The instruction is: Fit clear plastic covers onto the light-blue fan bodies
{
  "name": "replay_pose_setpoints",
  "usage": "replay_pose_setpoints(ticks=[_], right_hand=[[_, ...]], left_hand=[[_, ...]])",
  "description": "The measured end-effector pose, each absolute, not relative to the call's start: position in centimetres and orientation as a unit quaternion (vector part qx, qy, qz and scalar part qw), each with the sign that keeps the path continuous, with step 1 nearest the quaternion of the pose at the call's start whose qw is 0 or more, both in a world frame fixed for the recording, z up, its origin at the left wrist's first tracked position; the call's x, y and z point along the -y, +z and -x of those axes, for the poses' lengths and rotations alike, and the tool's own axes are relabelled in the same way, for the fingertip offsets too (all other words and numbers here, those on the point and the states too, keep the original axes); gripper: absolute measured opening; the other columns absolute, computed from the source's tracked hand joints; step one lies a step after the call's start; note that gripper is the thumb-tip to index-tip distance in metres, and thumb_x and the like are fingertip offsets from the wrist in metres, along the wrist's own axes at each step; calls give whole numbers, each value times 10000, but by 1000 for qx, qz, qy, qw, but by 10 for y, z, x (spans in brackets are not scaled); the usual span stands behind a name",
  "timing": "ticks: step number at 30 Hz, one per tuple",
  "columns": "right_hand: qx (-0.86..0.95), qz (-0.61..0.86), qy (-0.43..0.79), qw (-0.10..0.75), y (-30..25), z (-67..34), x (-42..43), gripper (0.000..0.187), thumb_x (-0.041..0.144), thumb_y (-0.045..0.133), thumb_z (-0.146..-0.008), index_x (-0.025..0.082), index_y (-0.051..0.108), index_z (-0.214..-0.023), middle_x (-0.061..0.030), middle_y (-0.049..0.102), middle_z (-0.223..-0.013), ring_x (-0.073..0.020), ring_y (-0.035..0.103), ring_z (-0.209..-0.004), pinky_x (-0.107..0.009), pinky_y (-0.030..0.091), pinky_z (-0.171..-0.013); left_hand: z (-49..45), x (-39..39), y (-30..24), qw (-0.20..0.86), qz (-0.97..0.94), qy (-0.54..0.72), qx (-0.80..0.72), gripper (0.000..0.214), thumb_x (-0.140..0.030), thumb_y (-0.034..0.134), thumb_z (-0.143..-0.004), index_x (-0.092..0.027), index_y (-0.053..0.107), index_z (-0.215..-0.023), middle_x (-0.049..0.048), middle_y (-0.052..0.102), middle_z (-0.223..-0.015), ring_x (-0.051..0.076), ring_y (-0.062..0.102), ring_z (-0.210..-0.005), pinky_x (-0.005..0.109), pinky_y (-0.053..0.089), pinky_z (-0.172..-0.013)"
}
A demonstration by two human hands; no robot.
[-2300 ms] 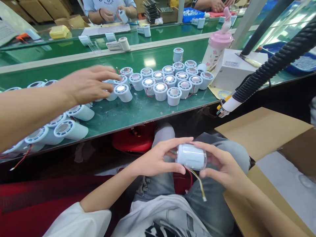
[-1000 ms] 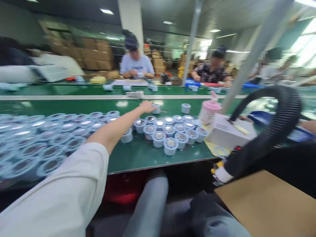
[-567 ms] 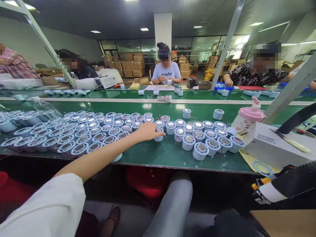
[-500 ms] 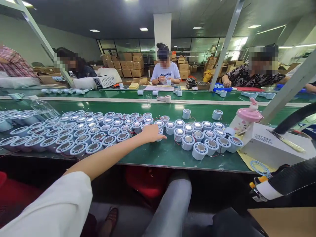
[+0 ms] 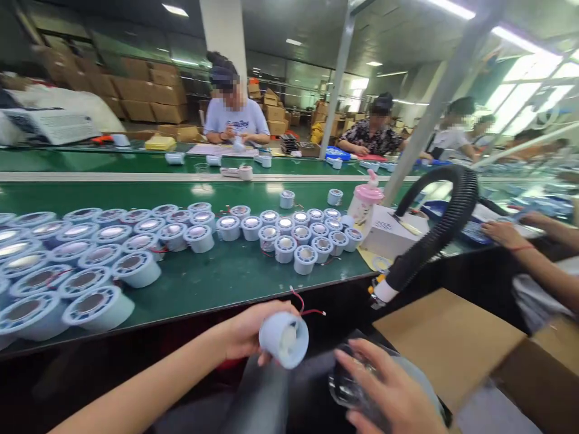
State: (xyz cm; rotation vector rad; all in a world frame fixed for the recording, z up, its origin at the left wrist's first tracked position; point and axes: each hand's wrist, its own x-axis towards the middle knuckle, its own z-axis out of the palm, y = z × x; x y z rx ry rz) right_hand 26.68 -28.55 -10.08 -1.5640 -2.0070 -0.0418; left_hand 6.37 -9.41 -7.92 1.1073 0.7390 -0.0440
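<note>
1. The left hand (image 5: 244, 330) is closed around a pale blue, round plastic cup (image 5: 284, 339), above the lap; its hollow end faces toward the person. Thin red wires (image 5: 312, 312) come out behind it (one small white tip is visible).
2. The right hand (image 5: 393, 389) is near, but apart from the cup. Its fingers seem to grip a transparent, round plastic cover (image 5: 342, 386) (the blur hides the exact hold).
3. The cup and the cover are separate, so I judge that the work on this piece is only at its beginning.
4. Beyond the hands, on the long, smooth green table (image 5: 235, 280), many similar blue cups (image 5: 284, 248) stand in groups. I see no transparent cover on them; probably they remain to be handled.
5. To the right there is an open, brown cardboard box (image 5: 447, 343). Its whitish content is unclear, therefore I cannot tell how many pieces are finished.
</note>
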Motion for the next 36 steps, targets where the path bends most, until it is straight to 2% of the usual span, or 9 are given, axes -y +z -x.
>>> replay_pose_setpoints(ticks=[4, 10, 13, 16, 22, 26, 29, 32, 36], right_hand=[[715, 662, -26, 223, -100, -245, 270, 626, 198, 633, -716, 301, 564, -1330, -151, 581, -1315, -378, 643, -1014, -481, 601, -740], [613, 719, 157, 287, -96, -246, 275, 244, 73, 697, -620, 257, 661, -776, -74, 585, -1298, -376, 612, -1087, -481, 577, -824], [587, 697, 228, 344, -94, -250, 282, 139, 235, 731, -716, 264, 595, -725, -24, 632, -1165, -271, 662, -967, -360, 587, -777], [538, 683, 286, 402, -93, -252, 285, 208, 351, 550, -892, 231, 601, -729, -57, 634, -1073, -234, 647, -936, -309, 555, -733], [371, 642, 422, 521, -98, -254, 288, 317, 422, 695, -789, 186, 621, -590, -73, 638, -1016, -204, 611, -851, -279, 528, -661], [295, 599, 491, 560, -100, -257, 290, 306, 436, 734, -772, 188, 662, -608, -85, 680, -1052, -233, 650, -911, -303, 559, -671], [409, 588, 453, 531, -100, -259, 294, 118, 342, 767, -760, 247, 736, -822, -66, 665, -1208, -282, 582, -1173, -374, 552, -870], [553, 615, 346, 444, -100, -260, 300, 385, 222, 778, -745, 303, 689, -1111, -40, 599, -1337, -275, 502, -1287, -433, 437, -1066], [585, 611, 326, 422, -102, -260, 305, 398, 240, 732, -808, 276, 610, -1185, -56, 573, -1365, -268, 521, -1272, -417, 469, -1050]], left_hand=[[-89, 120, -74, 654, -705, -105, -253, 324, -439, 453, -859, -197, 659, -924, 19, 575, -776, 130, 510, -558, 192, 363, -397], [-97, 131, -65, 469, -863, 11, -188, 208, -337, 519, -876, -241, 700, -915, 35, 576, -964, 222, 551, -898, 323, 412, -806], [-98, 135, -78, 469, -862, 69, -179, 234, -357, 646, -820, -214, 663, -1004, 36, 568, -978, 201, 555, -892, 304, 421, -790], [-95, 138, -97, 495, -847, 110, -157, 578, -457, 833, -620, -231, 656, -1121, 35, 544, -978, 197, 555, -898, 304, 454, -799], [-86, 143, -115, 519, -841, 115, -97, 679, -424, 860, -591, -280, 641, -1218, 109, 517, -1290, 284, 501, -1203, 425, 403, -1041], [-83, 150, -110, 628, -766, 76, -117, 699, -349, 818, -679, -250, 552, -1317, 113, 594, -1269, 269, 571, -1155, 388, 480, -967], [-81, 155, -108, 711, -681, 69, -160, 678, -314, 809, -694, -221, 530, -1305, 115, 579, -1282, 250, 599, -1102, 357, 527, -894], [-78, 157, -109, 779, -595, 55, -191, 697, -331, 794, -712, -226, 475, -1323, 120, 573, -1259, 236, 623, -1020, 337, 574, -766], [-73, 156, -106, 773, -608, 42, -178, 733, -377, 780, -727, -268, 454, -1373, 108, 581, -1238, 206, 640, -917, 269, 560, -648]])
